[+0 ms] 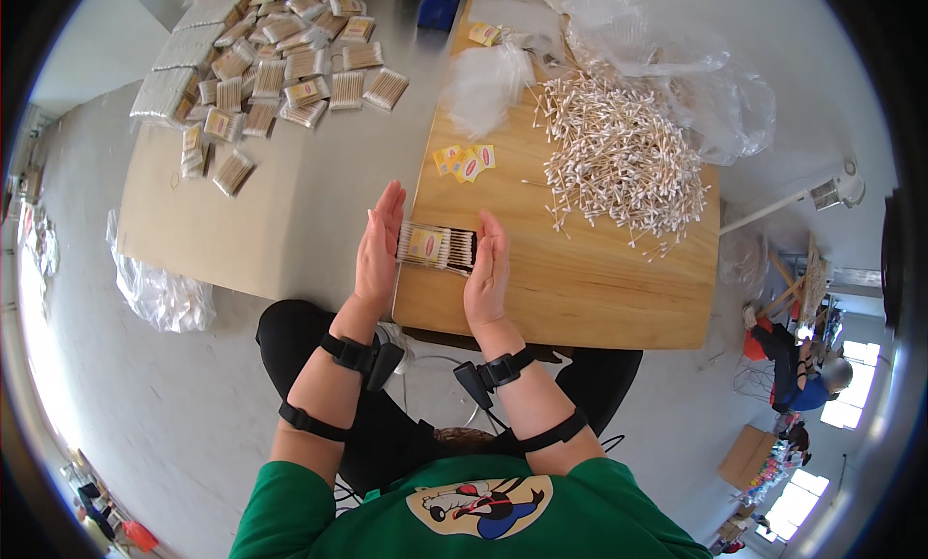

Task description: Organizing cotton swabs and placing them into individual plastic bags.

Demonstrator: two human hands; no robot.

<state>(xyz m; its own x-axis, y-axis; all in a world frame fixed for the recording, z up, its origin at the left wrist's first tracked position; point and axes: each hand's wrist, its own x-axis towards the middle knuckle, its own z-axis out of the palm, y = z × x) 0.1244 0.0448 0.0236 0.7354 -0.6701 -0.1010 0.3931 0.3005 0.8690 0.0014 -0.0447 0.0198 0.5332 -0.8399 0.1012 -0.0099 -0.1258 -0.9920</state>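
Note:
A flat bundle of cotton swabs (458, 248) with a yellow label card (422, 243) lies crosswise on the wooden board, in front of me. Its right end meets a small black piece (474, 254), partly covered by my right hand. My left hand (381, 252) stands on edge at the bundle's left end, fingers stretched and palm turned inward. At the other end my right hand (487, 269) is also on edge, fingers extended and slightly bent, against the black piece. Neither hand has its fingers wrapped round anything. Several loose yellow and white label cards (466, 163) lie beyond the bundle.
Loose cotton swabs (628, 148) form a big heap on the right of the wooden board (580, 303), beside clear plastic bags (720, 105). Small clear sleeves (488, 86) lie farther back. Filled swab packs (290, 71) cover the far left table. A blue tape dispenser (441, 6) stands behind.

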